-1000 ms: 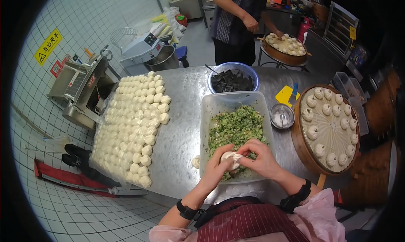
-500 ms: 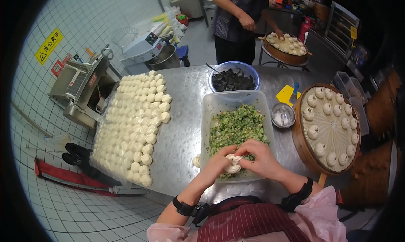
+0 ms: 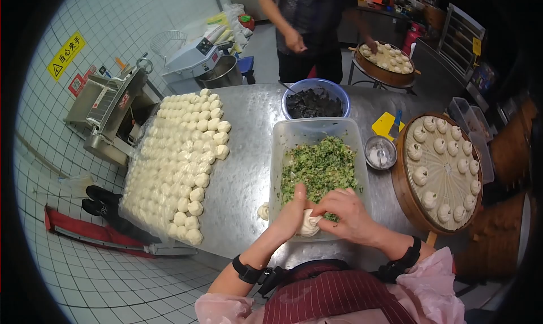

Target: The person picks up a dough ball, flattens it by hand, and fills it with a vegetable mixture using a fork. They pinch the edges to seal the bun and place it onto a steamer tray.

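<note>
A pleated stuffed bun (image 3: 309,224) sits between my two hands, over the near end of a clear plastic tub (image 3: 275,154). My left hand (image 3: 291,212) cups its left side with the thumb pointing up. On the other side, my right hand (image 3: 343,212) pinches the gathered dough with thumb and fingers. Chopped green filling (image 3: 318,165) fills much of the tub. A small dough piece (image 3: 263,211) lies on the metal table just left of the tub. The underside of the bun is hidden.
Rows of dough balls (image 3: 195,154), partly under plastic film, cover the table's left side. A bowl of dark filling (image 3: 314,103) stands behind the tub. To the right are a metal bowl (image 3: 380,152), a yellow scraper (image 3: 384,124) and a bamboo steamer (image 3: 447,177) with buns. A co-worker (image 3: 311,30) stands beyond.
My left thumb has lifted upright and the bun has turned a little in my hands. The co-worker has shifted left, with one hand lower.
</note>
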A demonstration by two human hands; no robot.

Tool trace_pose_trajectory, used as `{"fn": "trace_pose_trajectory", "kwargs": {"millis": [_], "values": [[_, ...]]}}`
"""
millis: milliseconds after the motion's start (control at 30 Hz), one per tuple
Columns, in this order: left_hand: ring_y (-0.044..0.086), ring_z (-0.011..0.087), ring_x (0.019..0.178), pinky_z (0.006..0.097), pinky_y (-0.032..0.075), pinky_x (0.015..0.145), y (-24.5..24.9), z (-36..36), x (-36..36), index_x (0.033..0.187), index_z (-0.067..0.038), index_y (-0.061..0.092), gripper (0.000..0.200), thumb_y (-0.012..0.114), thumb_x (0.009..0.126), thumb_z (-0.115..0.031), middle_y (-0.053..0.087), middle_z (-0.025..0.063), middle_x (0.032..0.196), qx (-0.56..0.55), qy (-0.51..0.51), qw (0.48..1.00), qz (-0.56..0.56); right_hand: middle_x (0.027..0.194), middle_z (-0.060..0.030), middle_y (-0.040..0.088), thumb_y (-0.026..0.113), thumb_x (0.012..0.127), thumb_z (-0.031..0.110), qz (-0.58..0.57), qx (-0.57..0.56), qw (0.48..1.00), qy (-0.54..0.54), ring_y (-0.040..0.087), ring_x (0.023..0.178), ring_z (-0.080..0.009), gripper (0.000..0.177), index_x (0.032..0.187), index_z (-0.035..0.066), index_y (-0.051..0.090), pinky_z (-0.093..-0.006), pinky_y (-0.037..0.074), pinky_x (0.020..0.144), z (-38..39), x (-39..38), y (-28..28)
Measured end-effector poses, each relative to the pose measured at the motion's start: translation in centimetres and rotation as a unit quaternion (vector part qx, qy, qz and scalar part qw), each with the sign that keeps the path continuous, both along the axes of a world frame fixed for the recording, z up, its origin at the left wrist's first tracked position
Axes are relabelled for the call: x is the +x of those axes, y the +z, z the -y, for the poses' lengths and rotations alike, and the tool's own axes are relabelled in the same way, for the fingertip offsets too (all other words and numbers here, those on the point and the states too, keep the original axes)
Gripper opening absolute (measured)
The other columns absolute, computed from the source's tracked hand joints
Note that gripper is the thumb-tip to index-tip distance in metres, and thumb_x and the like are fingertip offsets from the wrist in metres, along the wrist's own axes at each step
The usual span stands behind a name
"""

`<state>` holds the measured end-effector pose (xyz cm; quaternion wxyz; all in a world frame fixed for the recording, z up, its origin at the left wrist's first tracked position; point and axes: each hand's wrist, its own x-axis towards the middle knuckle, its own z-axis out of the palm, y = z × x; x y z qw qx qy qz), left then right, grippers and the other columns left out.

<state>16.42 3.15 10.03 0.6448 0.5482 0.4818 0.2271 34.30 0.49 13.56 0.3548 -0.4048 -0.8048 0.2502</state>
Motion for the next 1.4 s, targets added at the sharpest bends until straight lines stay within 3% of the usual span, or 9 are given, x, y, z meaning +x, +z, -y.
{"fn": "trace_pose_trajectory", "kwargs": {"millis": [33,133,267,633,800,900,1000,1300,1400], "values": [[0.062,0.0211,0.082,0.0321,0.048,0.075,0.4,0.0,0.2,0.092,0.0,0.066,0.083,0.008,0.094,-0.06,0.065,0.0118,0.082,-0.04,0.032,0.995,0.088,0.082,-0.0004,0.06,0.068,0.071,0.011,-0.002,0.005,1.0,-0.014,0.055,0.078,-0.0193,0.013,0.083,0.013,0.065,-0.0339,0.036,0.071,0.0,0.2,-0.1],[0.06,0.0149,0.076,0.0272,0.047,0.071,1.4,1.2,0.5,0.093,-0.002,0.065,0.078,0.011,0.096,-0.058,0.064,0.0071,0.08,-0.046,0.095,0.985,0.135,0.08,-0.0001,0.061,0.069,0.07,0.011,0.013,0.034,0.999,-0.04,0.055,0.078,-0.0193,0.013,0.083,0.012,0.065,-0.0343,0.036,0.07,-0.1,0.7,-0.3],[0.057,0.0139,0.073,0.0268,0.045,0.068,1.5,1.7,0.8,0.088,-0.002,0.065,0.071,0.017,0.098,-0.054,0.063,0.0062,0.078,0.064,0.074,0.994,0.038,0.081,0.0007,0.06,0.069,0.069,0.012,0.091,0.155,0.984,-0.017,0.055,0.078,-0.0187,0.016,0.083,0.013,0.064,-0.0345,0.035,0.069,0.6,0.4,0.0],[0.057,0.017,0.075,0.0313,0.045,0.073,0.5,0.3,0.5,0.085,-0.001,0.066,0.079,0.011,0.097,-0.057,0.064,0.0092,0.078,-0.005,0.036,0.999,-0.012,0.08,0.0019,0.057,0.071,0.067,0.015,0.103,0.125,0.987,0.001,0.054,0.075,-0.0184,0.02,0.084,0.015,0.062,-0.0338,0.034,0.069,0.0,0.5,0.3],[0.059,0.0157,0.065,0.0277,0.05,0.057,1.2,1.1,1.5,0.092,0.0,0.064,0.076,0.013,0.097,-0.055,0.063,0.0095,0.074,-0.015,0.123,0.989,0.08,0.075,0.0023,0.056,0.071,0.068,0.016,0.08,0.153,0.984,-0.043,0.052,0.073,-0.0183,0.018,0.083,0.015,0.062,-0.034,0.033,0.068,-0.5,0.5,-0.2],[0.059,0.0149,0.059,0.0255,0.048,0.046,1.8,1.0,1.3,0.095,0.001,0.062,0.075,0.014,0.096,-0.057,0.061,0.0086,0.073,0.002,0.07,0.997,0.037,0.077,0.0023,0.055,0.067,0.069,0.018,0.165,0.197,0.966,-0.028,0.052,0.074,-0.0155,0.015,0.082,0.015,0.061,-0.0331,0.034,0.07,-0.3,0.3,0.4],[0.058,0.0146,0.059,0.0256,0.047,0.043,1.7,1.0,1.3,0.093,0.0,0.062,0.076,0.014,0.095,-0.059,0.061,0.0086,0.071,-0.014,0.069,0.997,0.042,0.08,0.0024,0.055,0.066,0.069,0.018,0.184,0.242,0.953,-0.015,0.052,0.074,-0.0151,0.016,0.084,0.014,0.061,-0.0325,0.034,0.07,-0.1,0.0,1.1],[0.057,0.0118,0.053,0.0234,0.044,0.037,0.4,0.5,1.7,0.088,-0.003,0.062,0.082,0.008,0.092,-0.065,0.06,0.0042,0.065,-0.09,0.021,0.993,0.078,0.086,0.0024,0.056,0.065,0.069,0.016,0.198,0.186,0.961,0.053,0.053,0.076,-0.0148,0.014,0.08,0.014,0.058,-0.0331,0.034,0.071,-0.7,0.4,1.9],[0.061,0.0154,0.053,0.0245,0.042,0.035,-0.1,0.0,1.8,0.091,-0.002,0.06,0.084,0.005,0.091,-0.066,0.063,0.0085,0.066,-0.116,0.011,0.989,0.086,0.084,0.0019,0.055,0.066,0.068,0.016,0.187,0.207,0.959,0.054,0.052,0.075,-0.0155,0.014,0.077,0.014,0.056,-0.0332,0.034,0.07,-1.0,0.5,1.2]]}}
